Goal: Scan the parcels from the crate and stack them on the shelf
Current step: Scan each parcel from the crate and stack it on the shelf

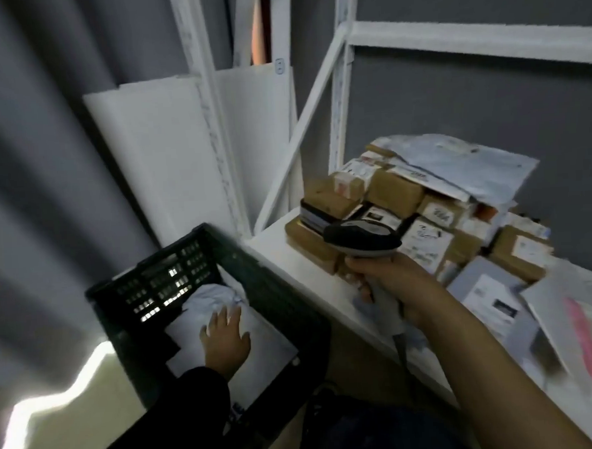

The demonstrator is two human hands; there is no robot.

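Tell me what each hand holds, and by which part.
The right hand grips the scanner by its handle. The left hand rests on a parcel, holding nothing.

On our left the crate (pixel 277 294) sits low down, right beside the shelf (pixel 290 269), and in it lie soft parcels (pixel 202 301) with our left hand (pixel 225 338) flat on top of them. On our right the shelf holds a pile of boxes (pixel 389 192) at the back with a big bag (pixel 456 168) on top, flat envelopes (pixel 490 293) lie nearer to us, and our right hand (pixel 390 284) holds the scanner (pixel 360 238) over the shelf, just in front of the boxes. Behind the crate, tall boards (pixel 154 156) lean against the wall, left of the shelf's post (pixel 214 125).
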